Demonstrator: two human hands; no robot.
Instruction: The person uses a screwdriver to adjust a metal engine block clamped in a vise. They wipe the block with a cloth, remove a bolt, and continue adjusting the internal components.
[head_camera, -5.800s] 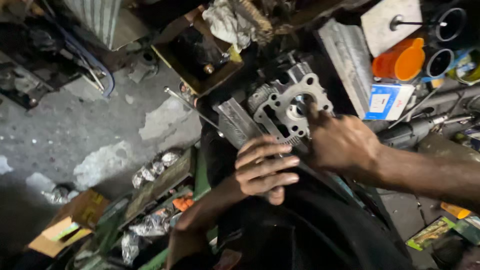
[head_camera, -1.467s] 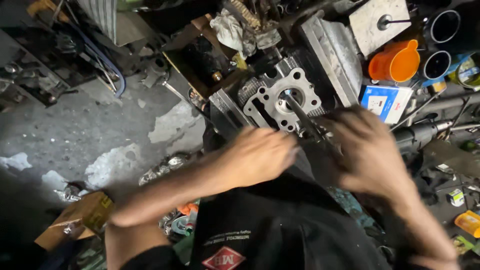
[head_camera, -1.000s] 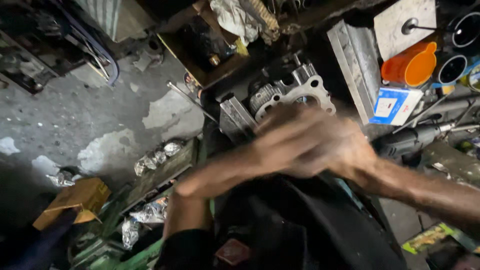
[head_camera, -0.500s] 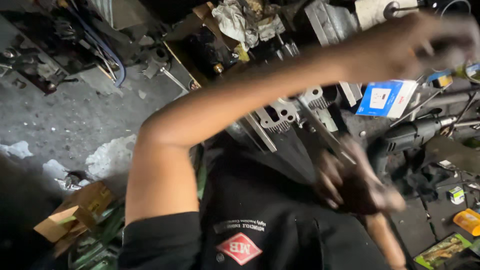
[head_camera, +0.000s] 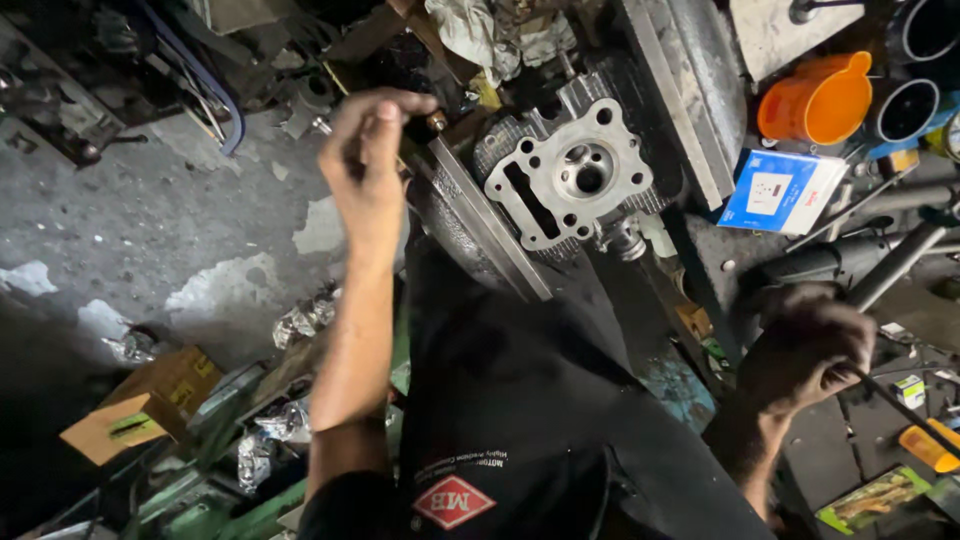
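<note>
far left: cardboard box (head_camera: 140, 410) on the grey concrete floor (head_camera: 150, 240), near the floor's lower left corner; crumpled foil scraps (head_camera: 305, 318) lie just right of it, along the left edge of the workbench (head_camera: 700, 290).

left hand (head_camera: 368, 150): raised above the bench's left edge, fingers curled inward with thumb and fingertips pinched together. a small brownish piece (head_camera: 437, 120) shows right at the fingertips; cannot tell whether it is pinched or only lies behind them. the hand is just left of the cylinder head, not touching it.

centre: aluminium cylinder head (head_camera: 570, 175) sits on the bench toward its far edge, gasket face up, round chamber in the middle, bolt holes around the rim, cooling fins showing at the sides. a flat metal bar (head_camera: 490, 232) leans along its left side. dirty rags (head_camera: 480, 30) behind it, at the far edge.

right of centre: blue and white carton (head_camera: 782, 192); orange plastic cup (head_camera: 820, 98) behind it, toward the far right corner.

right hand (head_camera: 812, 345): low at the bench's right side, well apart from the cylinder head, fist closed around a thin dark rod (head_camera: 900, 400) that runs out toward the lower right corner.
</note>
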